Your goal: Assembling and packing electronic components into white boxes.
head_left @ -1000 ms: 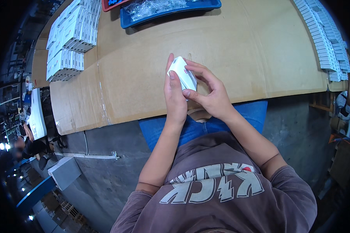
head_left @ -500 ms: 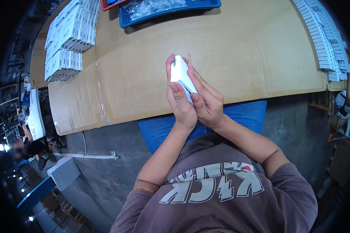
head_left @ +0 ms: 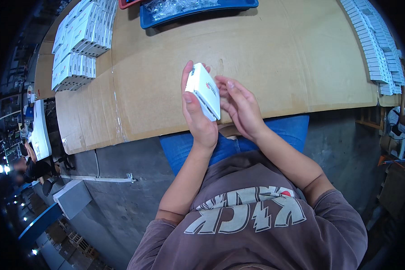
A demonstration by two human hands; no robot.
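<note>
A small flat white box (head_left: pixel 207 90), with a red mark and print on its top face, is held tilted above the near part of the table. My left hand (head_left: pixel 198 123) grips it, thumb along the near side and fingers round the far side. A dark gap runs along the box's near edge, between lid and base. Just right of the box is my right hand (head_left: pixel 244 108), its fingers loosely curved and apart, holding nothing. Whether its fingertips still brush the box's right edge, I cannot tell.
Brown cardboard (head_left: pixel 279 58) covers the table. Stacks of white boxes (head_left: pixel 78 45) stand at the left, more stacked boxes (head_left: pixel 375 49) at the right. A blue tray (head_left: pixel 202 12) of clear plastic packets lies at the far edge, beside a red tray (head_left: pixel 127 4).
My right hand has let go of the box and moved right. My left hand has shifted slightly left with the box, turning it so more of its top face shows.
</note>
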